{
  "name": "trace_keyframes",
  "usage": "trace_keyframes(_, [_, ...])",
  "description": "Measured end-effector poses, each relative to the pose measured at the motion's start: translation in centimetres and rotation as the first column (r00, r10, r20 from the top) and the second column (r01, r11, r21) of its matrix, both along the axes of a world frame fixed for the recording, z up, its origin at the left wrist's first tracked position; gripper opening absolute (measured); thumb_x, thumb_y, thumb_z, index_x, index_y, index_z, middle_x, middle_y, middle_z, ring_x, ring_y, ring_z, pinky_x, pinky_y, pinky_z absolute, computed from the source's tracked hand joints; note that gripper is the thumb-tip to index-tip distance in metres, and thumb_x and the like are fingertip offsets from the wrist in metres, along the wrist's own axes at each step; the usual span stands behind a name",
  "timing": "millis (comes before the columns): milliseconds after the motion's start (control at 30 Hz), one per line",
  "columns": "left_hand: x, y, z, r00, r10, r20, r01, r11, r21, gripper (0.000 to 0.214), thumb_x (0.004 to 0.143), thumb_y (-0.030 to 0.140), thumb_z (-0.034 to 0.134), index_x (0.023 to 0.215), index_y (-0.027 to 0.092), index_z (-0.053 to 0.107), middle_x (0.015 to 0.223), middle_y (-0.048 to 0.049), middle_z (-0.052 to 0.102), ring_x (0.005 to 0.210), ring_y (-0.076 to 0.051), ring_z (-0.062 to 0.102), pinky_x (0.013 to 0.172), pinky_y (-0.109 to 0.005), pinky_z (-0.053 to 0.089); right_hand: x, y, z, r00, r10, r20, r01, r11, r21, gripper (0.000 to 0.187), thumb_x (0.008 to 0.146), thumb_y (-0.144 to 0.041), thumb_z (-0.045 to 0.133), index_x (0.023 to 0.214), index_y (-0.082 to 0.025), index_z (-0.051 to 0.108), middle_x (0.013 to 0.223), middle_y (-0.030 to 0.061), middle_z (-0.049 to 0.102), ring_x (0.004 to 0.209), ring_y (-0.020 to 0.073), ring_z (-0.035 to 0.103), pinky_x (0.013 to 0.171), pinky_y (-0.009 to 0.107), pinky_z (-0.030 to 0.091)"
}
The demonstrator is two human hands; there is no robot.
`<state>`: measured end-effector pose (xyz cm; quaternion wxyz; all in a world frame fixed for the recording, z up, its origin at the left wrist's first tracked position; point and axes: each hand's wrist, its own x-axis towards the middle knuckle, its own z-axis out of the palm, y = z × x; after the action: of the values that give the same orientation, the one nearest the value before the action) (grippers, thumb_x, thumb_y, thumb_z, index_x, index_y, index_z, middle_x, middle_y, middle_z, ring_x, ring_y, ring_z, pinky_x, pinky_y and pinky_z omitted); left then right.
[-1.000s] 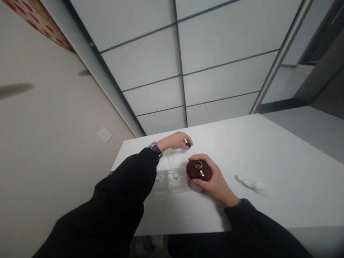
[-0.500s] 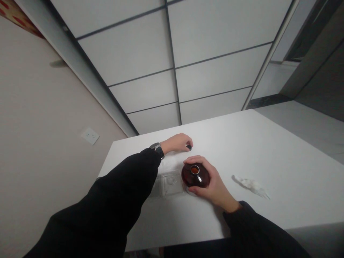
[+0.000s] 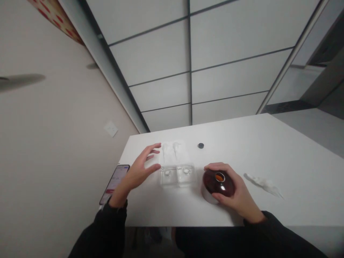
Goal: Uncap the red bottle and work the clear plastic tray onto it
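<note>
My right hand (image 3: 238, 190) is wrapped round a dark brown bottle (image 3: 208, 190) standing on the white table, its neck uncapped. A small black cap (image 3: 201, 146) lies on the table beyond the bottle. To the left, my left hand (image 3: 138, 170) hovers with fingers spread and holds nothing. Close to its fingertips stand two clear, square bottles side by side, the left one (image 3: 168, 180) and the right one (image 3: 186, 180), with open round necks. Behind these lie two white pieces, a left one (image 3: 165, 149) and a right one (image 3: 176, 148), which look like pump heads.
A phone (image 3: 118, 179) with a lit screen lies at the table's left edge, beside my left forearm. Crumpled white tissue (image 3: 262, 184) lies right of the brown bottle. White panelled doors (image 3: 163, 89) rise behind the white table (image 3: 231, 134).
My left hand has let go of the black cap, left it on the table and drawn back left, opening. The brown bottle, still in my right hand, now stands farther from the clear bottles.
</note>
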<state>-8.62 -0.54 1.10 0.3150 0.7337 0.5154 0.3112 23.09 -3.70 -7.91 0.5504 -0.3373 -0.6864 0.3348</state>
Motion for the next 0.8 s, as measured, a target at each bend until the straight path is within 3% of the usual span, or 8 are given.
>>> trace_keyframes(133, [-0.9,-4.1,-5.5,0.993,0.107,0.053,-0.099,0.987,-0.124,0.079,0.085,0.042,0.079,0.152,0.022,0.042,0.161,-0.0162,0.047,0.145,-0.031,0.051,0.126,-0.055,0.037,-0.3,-1.5,0.3,0.999,0.035,0.030,-0.035,0.999,-0.012,0.053,0.081,-0.057,0.084,0.123,-0.030,0.067,0.116,0.0099,0.074,0.108,0.0301,0.074,0.091,0.041,0.061])
trace_keyframes(267, [0.2,-4.9,-8.3,0.989,0.142,0.034,-0.136,0.980,-0.144,0.080,0.084,0.030,0.080,0.153,0.024,0.040,0.165,-0.0141,0.045,0.153,-0.029,0.043,0.128,-0.054,0.034,-1.4,-2.5,1.0,0.994,0.101,0.044,-0.099,0.994,-0.034,0.058,0.080,-0.063,0.083,0.125,-0.031,0.068,0.116,0.0107,0.075,0.109,0.0324,0.074,0.092,0.044,0.063])
trace_keyframes(500, [-0.2,-4.5,-8.5,0.983,0.183,0.005,-0.181,0.973,-0.140,0.071,0.081,0.028,0.085,0.144,0.024,0.052,0.153,-0.0106,0.059,0.144,-0.028,0.054,0.125,-0.053,0.039,-3.4,-3.4,1.0,0.982,0.175,0.077,-0.172,0.984,-0.040,0.071,0.076,-0.082,0.072,0.130,-0.036,0.064,0.117,0.0107,0.068,0.103,0.0314,0.075,0.086,0.043,0.067])
trace_keyframes(667, [-1.1,-6.1,-7.8,0.975,0.222,-0.004,-0.220,0.966,-0.136,0.068,0.079,0.028,0.087,0.141,0.030,0.058,0.150,-0.0063,0.063,0.141,-0.030,0.057,0.122,-0.056,0.044,-3.4,-3.4,0.4,0.973,0.141,0.183,-0.139,0.990,-0.028,0.074,0.072,-0.070,0.086,0.134,-0.037,0.063,0.118,0.0123,0.069,0.104,0.0340,0.075,0.083,0.043,0.069])
trace_keyframes(800, [-2.3,-8.0,-6.1,0.972,0.234,0.009,-0.231,0.963,-0.137,0.076,0.075,0.038,0.093,0.143,0.033,0.059,0.150,-0.0078,0.063,0.142,-0.034,0.057,0.122,-0.060,0.044,-3.5,-3.7,0.5,0.973,0.124,0.195,-0.118,0.992,-0.044,0.081,0.068,-0.066,0.091,0.137,-0.038,0.061,0.115,0.0118,0.073,0.101,0.0355,0.076,0.080,0.046,0.070])
